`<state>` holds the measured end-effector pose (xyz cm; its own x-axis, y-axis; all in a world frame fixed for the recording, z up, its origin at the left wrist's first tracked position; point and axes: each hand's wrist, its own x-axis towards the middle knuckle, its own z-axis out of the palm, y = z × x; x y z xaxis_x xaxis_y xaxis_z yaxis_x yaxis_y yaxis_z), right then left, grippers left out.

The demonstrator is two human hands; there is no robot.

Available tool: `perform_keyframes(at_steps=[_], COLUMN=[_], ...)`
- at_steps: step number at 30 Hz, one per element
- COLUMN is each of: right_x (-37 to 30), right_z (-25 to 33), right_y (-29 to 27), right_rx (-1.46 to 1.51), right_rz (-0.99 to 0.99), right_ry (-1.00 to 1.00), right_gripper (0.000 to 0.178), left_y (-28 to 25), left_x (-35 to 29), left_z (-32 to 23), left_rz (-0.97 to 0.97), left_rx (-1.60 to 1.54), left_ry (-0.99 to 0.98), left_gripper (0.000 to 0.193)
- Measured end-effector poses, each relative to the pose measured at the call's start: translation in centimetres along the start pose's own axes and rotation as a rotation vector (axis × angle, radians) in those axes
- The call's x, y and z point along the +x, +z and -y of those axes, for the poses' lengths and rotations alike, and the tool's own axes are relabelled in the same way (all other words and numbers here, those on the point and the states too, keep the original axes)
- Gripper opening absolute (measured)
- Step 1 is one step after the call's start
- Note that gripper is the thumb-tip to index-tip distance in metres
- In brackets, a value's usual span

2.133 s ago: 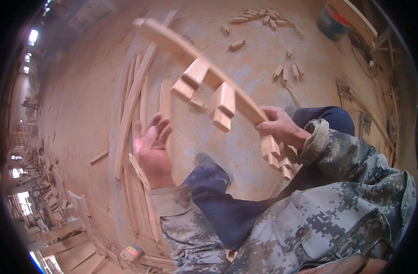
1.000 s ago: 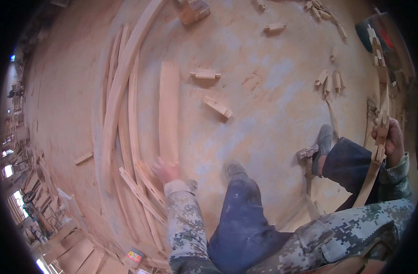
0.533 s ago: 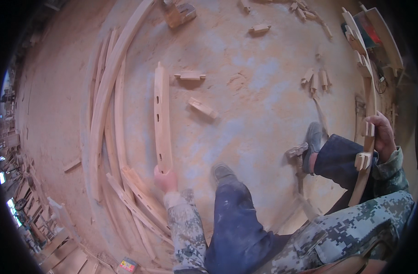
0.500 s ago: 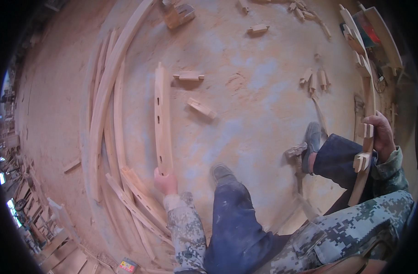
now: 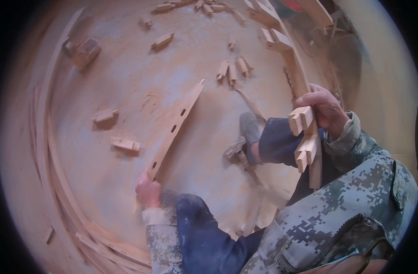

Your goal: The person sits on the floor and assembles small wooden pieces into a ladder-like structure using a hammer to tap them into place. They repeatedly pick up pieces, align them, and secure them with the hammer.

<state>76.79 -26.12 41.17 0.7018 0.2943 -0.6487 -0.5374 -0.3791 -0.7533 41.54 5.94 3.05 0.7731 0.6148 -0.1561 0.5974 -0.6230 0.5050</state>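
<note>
My left hand is closed round the lower end of a slotted wooden rail. This rail slants up and to the right, with a few mortise slots along its face and a narrow tenon at its far tip. At the right, my right hand grips a long wooden rail with short crosspieces fitted along it. Two of those tenoned crosspieces stick out toward the left just below my fingers. The rail's upper part runs out of the top of the picture.
Long curved wooden strips lie along the left. Loose tenoned blocks are scattered on the dusty floor, several in a cluster near the middle. A wooden block lies at the upper left. My shoe rests near some wood scraps.
The view has swung to the right. The slotted rail in my left hand has tipped from upright to slanting rightward. My right hand still holds the rail with crosspieces.
</note>
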Motion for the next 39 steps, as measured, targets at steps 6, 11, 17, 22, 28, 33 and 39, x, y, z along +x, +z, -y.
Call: perform_keyframes(at_steps=[6,11,17,22,28,33,39], right_x=[-1.1,-0.5,1.1,3.3,8.3,10.8,12.8], right_z=[0.5,-0.4,-1.4,-3.2,-6.3,-6.8,-7.2], right_y=[-0.8,-1.3,-0.7,-0.6,3.5,11.6,21.2], right_rx=[0.040,0.039,0.023,-0.017,-0.415,-0.938,-1.128], right_rz=[-0.026,-0.050,0.024,-0.055,-0.067,0.111,0.306], right_ry=[-0.041,-0.075,-0.217,-0.272,-0.513,-0.871,-1.692], right_gripper=[0.027,0.029,0.025,0.026,0.029,0.024,0.017], left_y=[-0.9,-1.5,-2.7,-3.1,-13.4,-21.4,-22.6], left_x=[-1.6,-4.0,-7.6,-8.2,-4.1,-3.4,-2.5], left_z=[-0.6,2.0,5.1,3.8,-6.2,-13.1,-17.4], left_rz=[0.018,-0.042,-0.178,-0.344,-0.705,-0.872,-0.160], left_rx=[-0.021,0.002,0.073,0.007,0.163,0.159,0.473], left_ry=[0.019,-0.035,-0.196,-0.274,-0.240,0.388,0.216], left_gripper=[0.041,0.048,0.053,0.047,0.060,0.078,0.082])
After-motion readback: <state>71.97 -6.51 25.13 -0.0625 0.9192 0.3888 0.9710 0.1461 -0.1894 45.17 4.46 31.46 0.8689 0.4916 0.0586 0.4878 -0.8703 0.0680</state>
